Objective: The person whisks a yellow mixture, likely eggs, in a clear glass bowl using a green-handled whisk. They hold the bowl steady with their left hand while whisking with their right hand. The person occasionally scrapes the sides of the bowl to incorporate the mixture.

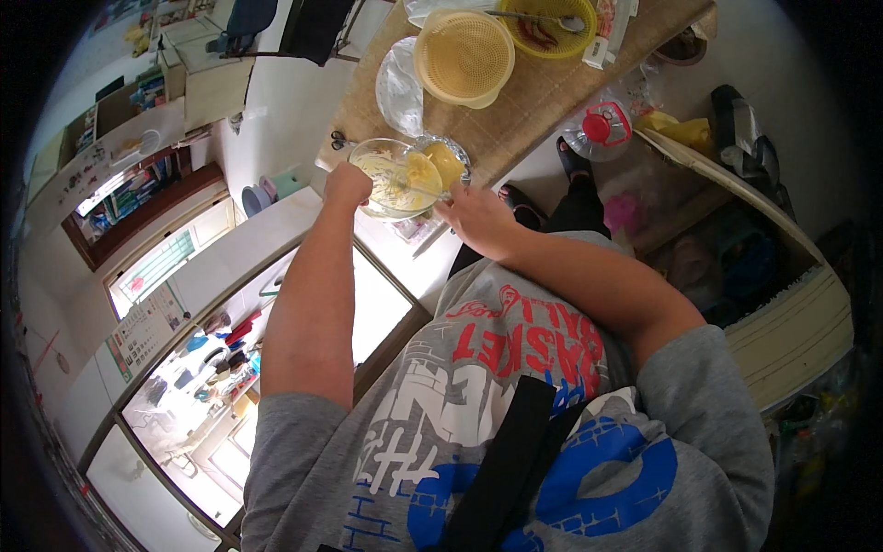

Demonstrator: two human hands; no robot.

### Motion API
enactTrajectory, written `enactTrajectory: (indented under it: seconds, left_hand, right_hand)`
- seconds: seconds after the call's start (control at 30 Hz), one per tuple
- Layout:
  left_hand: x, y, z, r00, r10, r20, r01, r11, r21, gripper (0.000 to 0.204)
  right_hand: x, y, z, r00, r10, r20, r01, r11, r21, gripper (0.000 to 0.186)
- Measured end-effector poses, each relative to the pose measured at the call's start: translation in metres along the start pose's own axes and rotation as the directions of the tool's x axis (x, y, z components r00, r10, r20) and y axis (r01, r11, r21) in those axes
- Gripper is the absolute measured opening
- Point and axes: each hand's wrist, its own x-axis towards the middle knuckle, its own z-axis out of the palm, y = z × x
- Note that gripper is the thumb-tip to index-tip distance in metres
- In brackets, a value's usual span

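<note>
My left hand [348, 187] is closed around the left rim of a clear glass bowl [377, 204], which looks tilted to the right. Streaks of pale yellow mixture coat its inside, with a thicker lump [421, 171] on the right side. In my right hand [480, 219], the fingers are wrapped round a thin grey-handled utensil [445, 196] that reaches into the bowl; its working end is hard to make out. Just beyond, partly hidden by the bowl, a round foil container [467, 162] holds more yellow mixture.
A yellow colander [464, 57] and a yellow basket [563, 41] with a spoon [572, 24] across it stand farther along the brown table [524, 120]. A clear plastic bag [399, 87] and scissors [339, 140] lie near. A red-capped jug [602, 127] stands right of the table.
</note>
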Motion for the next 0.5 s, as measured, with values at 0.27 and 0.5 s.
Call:
enactTrajectory:
  seconds: [0.27,0.5]
  left_hand:
    - [-0.011,0.01,-0.004,0.998,0.044,-0.036,-0.043,0.999,0.031,0.03]
    - [-0.012,0.011,-0.005,0.997,0.071,-0.033,-0.069,0.996,0.056,0.026]
  right_hand:
    - [0.002,0.001,-0.014,0.997,0.065,0.039,-0.066,0.998,0.012,0.019]
    - [0.001,0.004,-0.011,0.997,0.052,0.051,-0.05,0.998,-0.034,0.021]
